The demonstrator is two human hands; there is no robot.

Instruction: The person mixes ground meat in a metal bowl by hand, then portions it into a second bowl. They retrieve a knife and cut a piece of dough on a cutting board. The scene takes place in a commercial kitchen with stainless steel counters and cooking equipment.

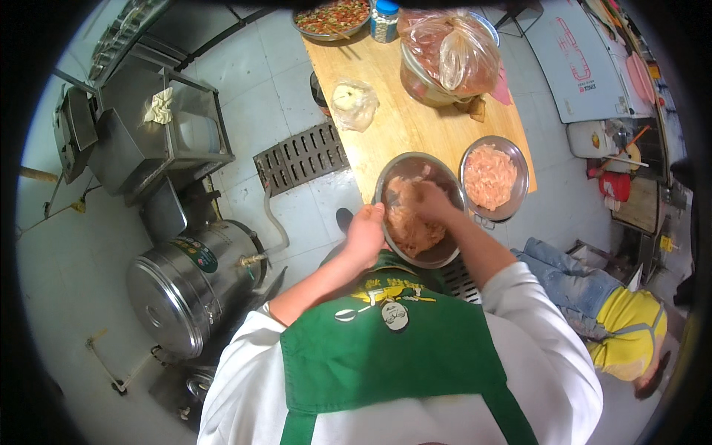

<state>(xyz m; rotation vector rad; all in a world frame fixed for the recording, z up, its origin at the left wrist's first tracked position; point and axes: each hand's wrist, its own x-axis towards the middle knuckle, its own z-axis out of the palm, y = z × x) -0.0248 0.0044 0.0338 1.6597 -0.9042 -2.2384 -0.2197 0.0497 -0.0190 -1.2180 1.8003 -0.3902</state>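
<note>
My left hand [364,235] grips the near left rim of a deep metal bowl [445,165], thumb up along the edge. Inside lies reddish-brown, wet-looking meat [414,239]. My right hand [433,201] reaches down into the bowl against the meat; it is blurred and its fingertips are hidden, so its grip is unclear. The bowl sits at the near end of a wooden table [389,139], partly past the edge. Just to its right stands a metal pan [522,192] of pale pink sliced raw meat [489,177].
Farther up the table are a bagged pale lump of food [350,101], a pot [423,92] topped with a tied plastic bag, a blue-lidded jar [385,25] and a pan of chopped food [332,16]. A steel barrel [183,283] stands left; a person in yellow [628,328] is at right.
</note>
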